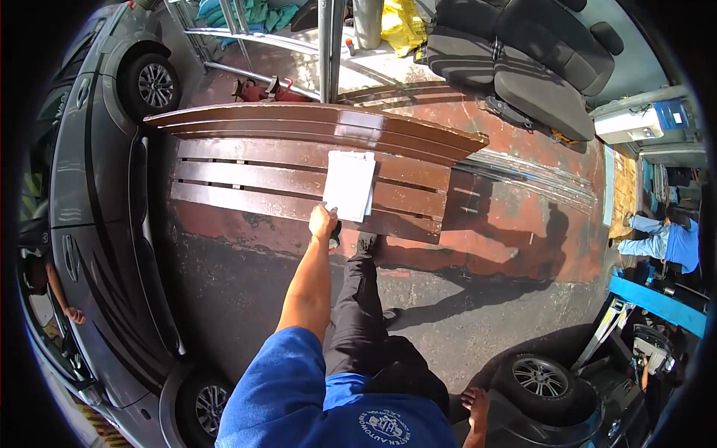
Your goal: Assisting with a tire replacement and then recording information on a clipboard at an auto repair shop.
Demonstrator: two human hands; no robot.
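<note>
My left arm reaches forward, and my left hand (323,222) grips the lower left corner of a stack of white papers (349,183). The papers are over the slatted seat of a brown wooden bench (246,173); whether they rest on it or hang just above it is hard to tell. A small dark thing beside the wrist is too unclear to name. Down at my right side, my right hand (476,403) hangs empty with its fingers loosely curled and apart, near a loose wheel.
A dark grey vehicle (97,187) flanks the left. At far right a person in blue (665,239) sits near a blue lift beam (657,305). Black car seats (549,82) stand at the back right. The wheel (539,377) lies at lower right; metal bars (530,178) lie behind the bench.
</note>
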